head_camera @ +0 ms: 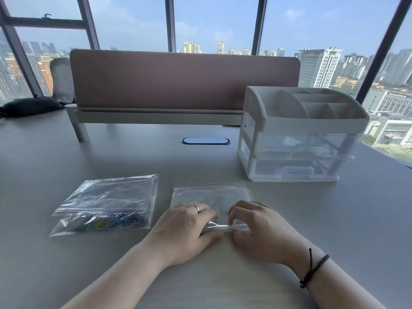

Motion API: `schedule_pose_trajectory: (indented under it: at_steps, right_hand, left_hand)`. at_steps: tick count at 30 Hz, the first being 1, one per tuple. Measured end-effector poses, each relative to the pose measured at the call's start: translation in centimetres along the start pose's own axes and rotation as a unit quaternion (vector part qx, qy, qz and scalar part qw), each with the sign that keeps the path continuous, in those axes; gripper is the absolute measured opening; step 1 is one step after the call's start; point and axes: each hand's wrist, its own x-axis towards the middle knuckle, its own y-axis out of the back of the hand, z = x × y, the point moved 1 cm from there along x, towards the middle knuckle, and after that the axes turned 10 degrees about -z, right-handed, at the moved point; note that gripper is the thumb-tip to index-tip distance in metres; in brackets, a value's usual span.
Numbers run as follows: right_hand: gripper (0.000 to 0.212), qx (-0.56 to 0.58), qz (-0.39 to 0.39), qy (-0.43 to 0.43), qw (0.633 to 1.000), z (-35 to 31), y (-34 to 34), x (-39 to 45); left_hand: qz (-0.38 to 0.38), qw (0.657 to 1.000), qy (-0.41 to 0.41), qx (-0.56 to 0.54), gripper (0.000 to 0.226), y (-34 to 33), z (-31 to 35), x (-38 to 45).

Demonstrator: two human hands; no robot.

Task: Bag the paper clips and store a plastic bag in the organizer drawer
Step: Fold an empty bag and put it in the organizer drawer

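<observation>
- I pinch the near edge of the clear flat plastic bag (211,195), lying on the grey desk (334,219), with left grip (189,224) and right grip (256,226).
- I judge separating both lips evenly works best; coloured paper clips (111,223) wait in the bag at left.

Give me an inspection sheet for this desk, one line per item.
Surface: grey desk, oval grommet mid-desk.
Job's things: clear bag flat under both hands; stack of bags to its left, on a bag of clips; organizer at right, both drawers closed.
Clutter: dark bag far left.
Grip: left hand and right hand pinch the clear bag's near edge.
Cables: nothing seen.
Surroundings: divider, chair, windows over a city.
</observation>
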Motion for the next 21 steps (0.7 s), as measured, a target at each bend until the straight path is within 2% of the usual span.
schedule_pose_trajectory:
  at_steps: [3,6,9,13,15,17,18,19,21]
  right_hand:
    - [0.012,-0.060,0.037,0.022,0.997,-0.1,-0.3,0.3]
    - [0.010,-0.063,0.070,0.027,0.995,-0.1,-0.4,0.3]
    - [0.011,-0.044,0.082,0.022,0.995,-0.3,-0.2,0.3]
    - [0.013,-0.005,0.104,0.005,0.995,-0.5,0.3,0.2]
    - [0.023,0.077,0.136,-0.045,0.987,0.1,0.9,-0.1]
    - [0.044,0.214,0.182,-0.101,0.954,1.1,1.5,-0.6]
    - [0.055,0.305,0.203,-0.110,0.924,1.7,1.8,-0.8]
    - [0.067,0.402,0.212,-0.102,0.885,2.2,2.0,-0.9]
    - [0.083,0.573,0.173,-0.063,0.799,3.1,2.1,-1.2]
  left_hand:
    - [0.009,1.000,-0.006,0.008,0.045,0.2,0.1,-0.1]
    - [0.026,0.999,-0.009,0.031,0.043,0.4,0.3,-0.2]
    - [0.055,0.997,-0.016,0.049,0.027,0.1,0.2,-0.2]
    - [0.074,0.995,0.021,0.068,0.006,0.3,-0.2,-0.2]
    - [0.099,0.993,0.035,0.060,0.011,1.1,-0.6,-0.2]
    - [0.112,0.993,0.031,0.021,0.024,2.3,-1.0,-0.2]
    - [0.109,0.994,0.025,-0.019,0.030,3.0,-0.9,-0.1]
    - [0.099,0.992,0.021,-0.077,0.032,3.6,-0.7,0.2]
    - [0.085,0.973,0.032,-0.214,0.026,4.5,0.2,1.4]
